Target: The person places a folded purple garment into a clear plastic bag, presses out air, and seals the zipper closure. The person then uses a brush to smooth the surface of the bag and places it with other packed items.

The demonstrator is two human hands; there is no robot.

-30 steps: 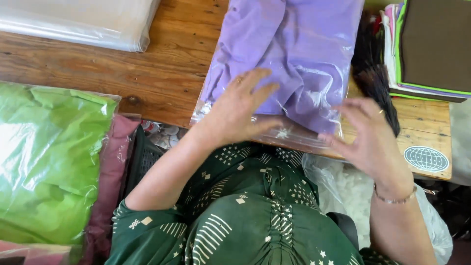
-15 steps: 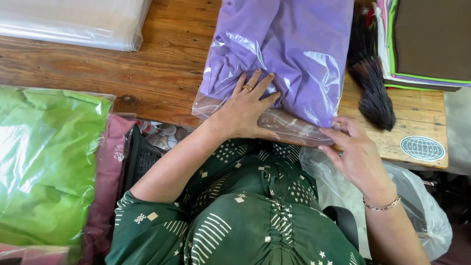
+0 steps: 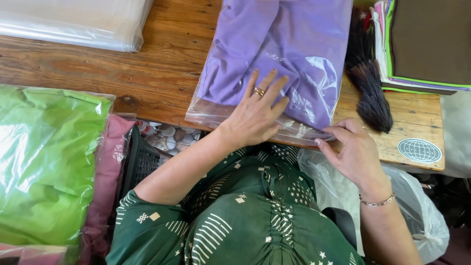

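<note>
I observe a clear plastic bag (image 3: pixel 274 64) holding a folded lilac garment (image 3: pixel 289 44), lying flat on the wooden table with its open end toward the table's near edge. The garment fills most of the bag and is folded roughly rectangular, with soft creases running lengthwise. The film is glossy and wrinkled, catching bright highlights over the lower right portion. Below the garment's bottom fold, an empty strip of clear plastic (image 3: pixel 221 110) lies flat against the wood and reaches the table edge. The bag sits slightly askew, its lower left corner splayed outward. Its top end runs out of my view, so I cannot tell its full length.
</note>
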